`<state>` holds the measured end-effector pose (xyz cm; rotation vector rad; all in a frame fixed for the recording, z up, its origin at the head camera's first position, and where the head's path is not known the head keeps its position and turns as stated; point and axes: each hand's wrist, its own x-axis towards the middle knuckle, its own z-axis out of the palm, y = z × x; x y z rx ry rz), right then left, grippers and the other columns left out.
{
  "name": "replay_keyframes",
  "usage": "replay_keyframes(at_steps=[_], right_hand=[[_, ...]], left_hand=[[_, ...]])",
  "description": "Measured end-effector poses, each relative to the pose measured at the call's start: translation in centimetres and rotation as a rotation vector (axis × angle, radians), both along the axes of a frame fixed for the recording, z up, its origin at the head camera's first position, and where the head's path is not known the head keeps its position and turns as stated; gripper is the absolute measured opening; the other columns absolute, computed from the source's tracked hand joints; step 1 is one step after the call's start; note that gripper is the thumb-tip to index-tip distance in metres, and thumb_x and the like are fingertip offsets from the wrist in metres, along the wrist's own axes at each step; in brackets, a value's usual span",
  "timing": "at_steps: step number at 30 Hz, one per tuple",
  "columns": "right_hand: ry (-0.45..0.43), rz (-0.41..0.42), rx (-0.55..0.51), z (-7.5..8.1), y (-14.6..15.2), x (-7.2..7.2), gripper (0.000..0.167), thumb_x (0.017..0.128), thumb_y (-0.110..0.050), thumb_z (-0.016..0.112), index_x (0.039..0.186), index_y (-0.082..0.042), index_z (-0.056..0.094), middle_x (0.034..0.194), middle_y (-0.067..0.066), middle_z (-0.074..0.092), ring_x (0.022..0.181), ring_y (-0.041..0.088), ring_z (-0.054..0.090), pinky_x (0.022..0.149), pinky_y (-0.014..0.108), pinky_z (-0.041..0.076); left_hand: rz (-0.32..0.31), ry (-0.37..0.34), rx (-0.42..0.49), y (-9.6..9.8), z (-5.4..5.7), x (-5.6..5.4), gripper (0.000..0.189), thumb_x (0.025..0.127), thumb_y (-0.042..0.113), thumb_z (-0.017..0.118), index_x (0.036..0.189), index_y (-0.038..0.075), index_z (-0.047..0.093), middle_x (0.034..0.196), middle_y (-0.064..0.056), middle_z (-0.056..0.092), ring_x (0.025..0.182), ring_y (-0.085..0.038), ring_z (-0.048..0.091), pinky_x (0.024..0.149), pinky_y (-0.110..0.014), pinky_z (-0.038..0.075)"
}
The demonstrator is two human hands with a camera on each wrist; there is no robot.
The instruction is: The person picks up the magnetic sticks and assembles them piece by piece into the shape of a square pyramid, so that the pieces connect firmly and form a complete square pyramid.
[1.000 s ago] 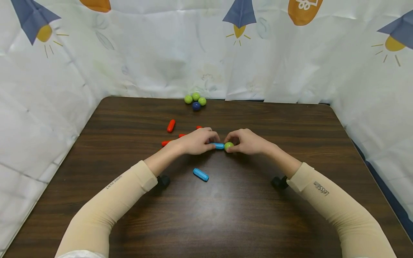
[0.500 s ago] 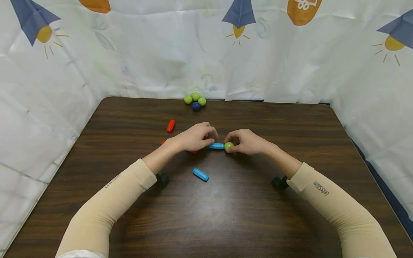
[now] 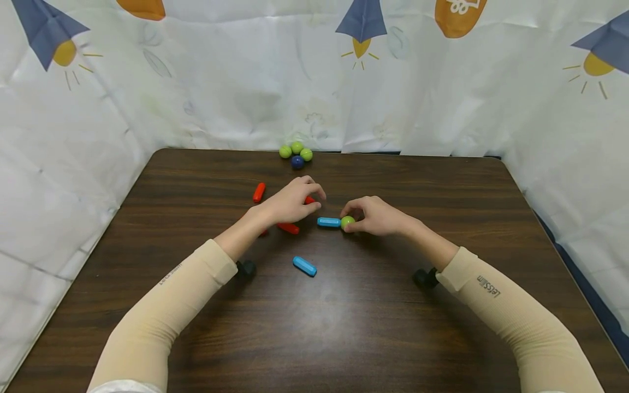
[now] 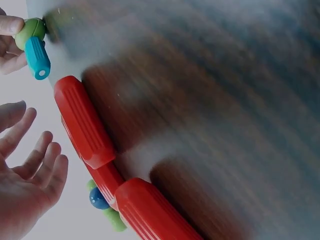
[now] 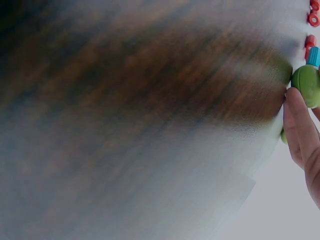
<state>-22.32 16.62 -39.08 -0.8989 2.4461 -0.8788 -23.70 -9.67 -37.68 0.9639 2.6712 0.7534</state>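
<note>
My right hand pinches a lime-green ball between thumb and fingers. A blue ridged rod meets the ball's left side; in the left wrist view the ball and blue rod look joined. To the left, my left hand hovers with loosely bent, spread fingers and holds nothing. Around it lie red ridged rods: one red rod shows between thumb and fingers, another red rod below the hand. A further red rod is mostly hidden by the wrist.
A separate red rod lies left of the left hand. Closer to the person is a second blue rod. At the table's far edge sit several green balls and a dark blue ball. A white printed curtain hangs behind the table.
My left hand has let go of the blue rod and moved left and away from the person, uncovering red rods. The right hand stays at the green ball.
</note>
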Motion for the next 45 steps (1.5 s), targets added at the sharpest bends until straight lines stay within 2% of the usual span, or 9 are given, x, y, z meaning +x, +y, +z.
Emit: replay_keyframes(at_steps=[5, 14, 24, 31, 45], right_hand=[[0.002, 0.001, -0.004, 0.0, 0.0, 0.0, 0.023, 0.096, -0.020, 0.077, 0.116, -0.010, 0.073, 0.100, -0.004, 0.072, 0.093, 0.015, 0.066, 0.082, 0.038, 0.054], [-0.002, -0.006, 0.009, 0.0, -0.1, 0.0, 0.022, 0.096, -0.021, 0.077, 0.115, -0.011, 0.074, 0.100, -0.004, 0.072, 0.093, 0.015, 0.066, 0.083, 0.038, 0.053], [-0.008, -0.008, 0.005, -0.1, -0.1, 0.0, 0.022, 0.096, -0.021, 0.076, 0.116, -0.010, 0.073, 0.100, -0.003, 0.071, 0.093, 0.016, 0.065, 0.083, 0.038, 0.053], [0.003, -0.005, 0.002, -0.2, 0.0, -0.1, 0.021, 0.096, -0.020, 0.076, 0.115, -0.011, 0.074, 0.098, -0.003, 0.071, 0.091, 0.016, 0.065, 0.081, 0.037, 0.053], [-0.008, -0.014, 0.004, 0.0, 0.0, 0.0, 0.023, 0.096, -0.020, 0.076, 0.116, -0.010, 0.073, 0.099, -0.002, 0.070, 0.090, 0.017, 0.064, 0.080, 0.037, 0.052]], left_hand=[[0.038, 0.010, -0.002, -0.2, -0.1, -0.3, 0.022, 0.103, 0.016, 0.062, 0.123, 0.008, 0.068, 0.131, -0.013, 0.053, 0.123, -0.033, 0.046, 0.100, -0.045, 0.043], [0.131, 0.045, -0.002, -0.3, -0.2, -1.1, 0.023, 0.103, 0.017, 0.062, 0.124, 0.008, 0.068, 0.136, -0.015, 0.050, 0.128, -0.037, 0.043, 0.104, -0.059, 0.035], [0.200, 0.079, -0.022, -0.8, -0.6, -2.0, 0.025, 0.102, 0.018, 0.064, 0.125, 0.009, 0.068, 0.142, -0.015, 0.048, 0.135, -0.040, 0.038, 0.103, -0.059, 0.034], [0.221, 0.082, -0.033, -1.1, -0.7, -2.3, 0.024, 0.103, 0.019, 0.064, 0.125, 0.010, 0.066, 0.150, -0.016, 0.042, 0.138, -0.041, 0.035, 0.105, -0.060, 0.033], [0.236, 0.064, -0.065, -1.2, -0.4, -2.9, 0.029, 0.102, 0.020, 0.064, 0.129, 0.009, 0.063, 0.153, -0.016, 0.039, 0.141, -0.042, 0.032, 0.108, -0.063, 0.031]])
